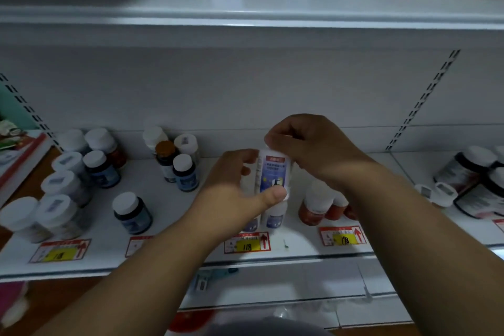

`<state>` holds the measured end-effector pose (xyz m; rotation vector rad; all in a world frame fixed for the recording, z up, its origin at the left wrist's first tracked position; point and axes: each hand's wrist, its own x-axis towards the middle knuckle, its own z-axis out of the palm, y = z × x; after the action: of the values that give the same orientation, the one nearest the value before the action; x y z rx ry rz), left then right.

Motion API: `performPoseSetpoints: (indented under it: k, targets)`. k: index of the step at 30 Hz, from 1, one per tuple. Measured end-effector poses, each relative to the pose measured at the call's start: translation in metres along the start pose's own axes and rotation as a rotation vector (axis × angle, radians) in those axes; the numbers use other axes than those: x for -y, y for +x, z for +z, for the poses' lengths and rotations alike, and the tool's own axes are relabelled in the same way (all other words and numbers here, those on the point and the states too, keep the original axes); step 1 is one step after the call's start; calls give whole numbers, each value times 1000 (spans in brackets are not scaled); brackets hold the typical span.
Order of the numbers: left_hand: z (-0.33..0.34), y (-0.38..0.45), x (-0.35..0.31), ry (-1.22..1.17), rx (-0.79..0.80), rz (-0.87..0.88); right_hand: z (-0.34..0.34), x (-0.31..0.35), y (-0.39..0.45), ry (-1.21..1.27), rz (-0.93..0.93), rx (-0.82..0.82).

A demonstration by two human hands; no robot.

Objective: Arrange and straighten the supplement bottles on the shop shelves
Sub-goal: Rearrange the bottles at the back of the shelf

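Both hands hold one white bottle (272, 172) upright above the shelf (169, 199). The left hand (234, 185) wraps its lower body, thumb pressed against the bottom of the blue label. The right hand (308, 144) curls over the cap from above. Directly beneath the left hand stand more white bottles (274, 217); just under the right wrist, red-orange bottles (316, 206). Left of the left hand sit dark, white-capped bottles (132, 213), loosely scattered. A price tag (246, 244) reading 118 lies below the hands on the shelf edge.
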<state>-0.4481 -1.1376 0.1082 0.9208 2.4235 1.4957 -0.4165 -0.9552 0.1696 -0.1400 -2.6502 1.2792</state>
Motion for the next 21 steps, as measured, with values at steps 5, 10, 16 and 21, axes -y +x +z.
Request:
performPoseSetpoints:
  k: [5, 10, 16, 21]
  targets:
    - [5, 13, 4, -22, -183, -99, -11, -23, 15, -177, -66, -22]
    - [-1, 23, 20, -81, -313, -84, 7, -46, 40, -407, -43, -10]
    - [4, 20, 31, 29, -249, -45, 39, -58, 52, -555, 118, 178]
    - [2, 17, 38, 2, -251, -53, 53, -62, 51, -627, 177, 250]
